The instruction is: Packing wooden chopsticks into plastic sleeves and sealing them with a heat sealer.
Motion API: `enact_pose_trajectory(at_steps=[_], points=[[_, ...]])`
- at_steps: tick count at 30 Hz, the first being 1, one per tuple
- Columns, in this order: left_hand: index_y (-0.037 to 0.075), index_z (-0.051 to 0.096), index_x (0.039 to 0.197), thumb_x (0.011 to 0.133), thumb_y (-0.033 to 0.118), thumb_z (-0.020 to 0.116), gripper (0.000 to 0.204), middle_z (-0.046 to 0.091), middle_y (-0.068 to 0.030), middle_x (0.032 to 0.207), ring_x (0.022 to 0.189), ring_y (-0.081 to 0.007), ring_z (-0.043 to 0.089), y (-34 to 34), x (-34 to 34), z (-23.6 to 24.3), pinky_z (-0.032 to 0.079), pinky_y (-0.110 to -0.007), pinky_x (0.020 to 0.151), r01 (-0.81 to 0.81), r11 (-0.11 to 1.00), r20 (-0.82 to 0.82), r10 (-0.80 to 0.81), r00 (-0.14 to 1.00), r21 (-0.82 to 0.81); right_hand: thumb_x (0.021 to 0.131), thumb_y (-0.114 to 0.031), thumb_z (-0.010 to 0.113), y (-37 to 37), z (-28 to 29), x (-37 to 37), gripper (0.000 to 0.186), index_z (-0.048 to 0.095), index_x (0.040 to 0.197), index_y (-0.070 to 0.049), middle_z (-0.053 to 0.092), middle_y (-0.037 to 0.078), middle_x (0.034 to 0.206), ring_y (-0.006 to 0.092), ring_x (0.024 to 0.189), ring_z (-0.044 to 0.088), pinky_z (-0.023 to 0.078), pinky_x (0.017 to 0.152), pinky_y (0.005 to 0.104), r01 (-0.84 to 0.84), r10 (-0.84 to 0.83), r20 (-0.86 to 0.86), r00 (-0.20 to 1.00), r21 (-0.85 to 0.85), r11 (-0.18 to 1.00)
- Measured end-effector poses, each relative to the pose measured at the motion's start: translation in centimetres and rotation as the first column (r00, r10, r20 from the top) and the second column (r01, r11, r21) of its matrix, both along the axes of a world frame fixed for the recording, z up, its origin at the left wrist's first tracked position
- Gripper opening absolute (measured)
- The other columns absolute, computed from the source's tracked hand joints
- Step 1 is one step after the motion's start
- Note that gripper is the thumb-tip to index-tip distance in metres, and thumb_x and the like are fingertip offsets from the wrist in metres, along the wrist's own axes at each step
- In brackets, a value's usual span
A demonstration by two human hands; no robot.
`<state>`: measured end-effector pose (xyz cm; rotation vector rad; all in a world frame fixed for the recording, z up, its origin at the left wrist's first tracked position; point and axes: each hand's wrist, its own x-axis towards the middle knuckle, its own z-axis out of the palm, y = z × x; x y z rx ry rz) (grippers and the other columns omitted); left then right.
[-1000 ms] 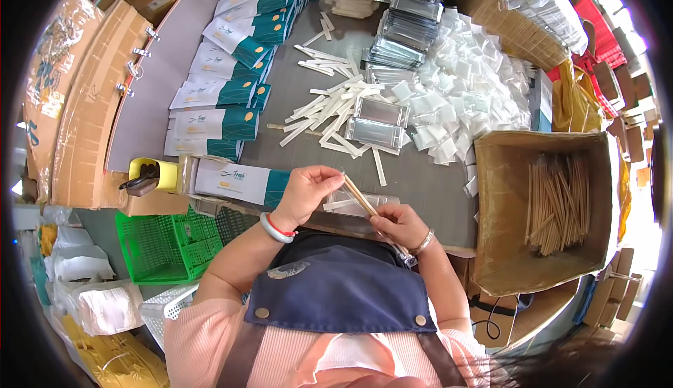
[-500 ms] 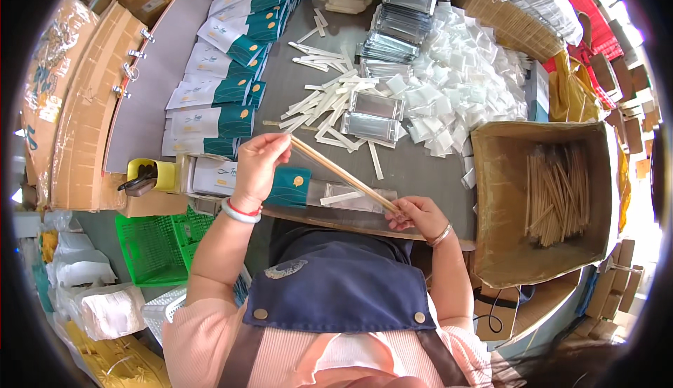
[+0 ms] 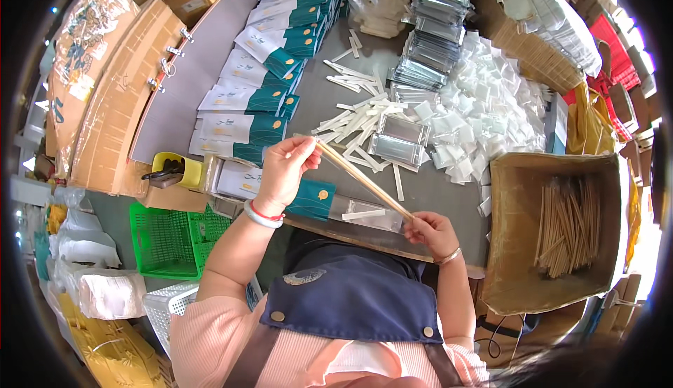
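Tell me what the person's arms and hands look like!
Both sleeves are pink with fine ribs, and they leave the forearms bare. The left hand has no glove; its wrist wears a pale, rounded bangle and a thin red band. The right hand is gloveless too, with a thin silvery bangle.

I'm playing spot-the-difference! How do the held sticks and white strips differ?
The held sticks are tan, the strips white. The held sticks are long, the strips shorter. The left hand and right hand hold the sticks; most strips lie on the table. Both are narrow.
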<state>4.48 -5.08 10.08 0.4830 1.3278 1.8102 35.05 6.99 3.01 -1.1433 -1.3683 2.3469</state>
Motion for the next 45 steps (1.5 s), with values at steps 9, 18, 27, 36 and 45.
enact_pose_trajectory(at_steps=[9, 18, 27, 36, 45], points=[[-0.003, 0.066, 0.096, 0.090, 0.006, 0.059, 0.013, 0.065, -0.0075, 0.083, 0.070, -0.0120, 0.059, 0.7, -0.7, 7.2, 0.050, -0.024, 0.067, 0.215, 0.976, -0.566, -0.167, 0.807, 0.019, 0.099, -0.027, 0.043, -0.3, -1.7, -1.5, 0.035, 0.055, 0.111, 0.003, 0.064, 0.016, 0.098, 0.0245, 0.081, 0.065, 0.055, 0.072, 0.0341, 0.138, -0.202, -0.237, 0.950, -0.260, 0.956], [-0.003, 0.065, 0.095, 0.087, 0.004, 0.060, 0.012, 0.063, -0.0121, 0.086, 0.067, -0.0155, 0.061, 1.7, -0.2, 13.6, 0.050, -0.026, 0.061, 0.392, 0.881, -0.491, -0.227, 0.841, 0.265, 0.100, -0.030, 0.040, -0.6, -0.7, -3.6, 0.039, 0.053, 0.117, 0.003, 0.062, 0.017, 0.105, 0.0269, 0.090, 0.064, 0.054, 0.078, 0.0366, 0.089, -0.224, -0.331, 0.917, -0.379, 0.921], [-0.002, 0.062, 0.088, 0.089, 0.005, 0.056, 0.009, 0.061, -0.0088, 0.082, 0.070, -0.0130, 0.056, 3.5, -0.1, 14.9, 0.046, -0.025, 0.064, 0.392, 0.920, -0.782, -0.245, 0.572, -0.001, 0.099, -0.027, 0.044, -1.1, -0.3, -4.7, 0.036, 0.054, 0.118, 0.001, 0.060, 0.014, 0.109, 0.0224, 0.093, 0.063, 0.053, 0.080, 0.0338, 0.175, -0.235, -0.253, 0.939, -0.236, 0.956], [0.001, 0.062, 0.097, 0.092, 0.011, 0.057, 0.013, 0.065, -0.0087, 0.086, 0.076, -0.0147, 0.063, 3.8, 0.1, 14.2, 0.052, -0.026, 0.068, 0.305, 0.924, -0.357, -0.211, 0.910, 0.231, 0.100, -0.028, 0.040, 0.6, 0.8, -8.1, 0.040, 0.047, 0.128, 0.000, 0.053, 0.013, 0.122, 0.0238, 0.101, 0.060, 0.050, 0.086, 0.0360, 0.261, -0.391, -0.431, 0.813, -0.330, 0.907], [0.009, 0.061, 0.100, 0.093, 0.019, 0.056, 0.013, 0.063, -0.0022, 0.088, 0.076, -0.0112, 0.059, 0.3, -2.6, 5.3, 0.050, -0.025, 0.066, -0.036, 0.992, 0.018, 0.035, 0.999, 0.119, 0.093, -0.009, 0.053, 0.5, 1.0, -4.3, 0.027, 0.055, 0.116, 0.005, 0.064, 0.013, 0.100, 0.0195, 0.083, 0.066, 0.055, 0.073, 0.0268, 0.157, -0.229, -0.344, 0.910, -0.225, 0.962]])
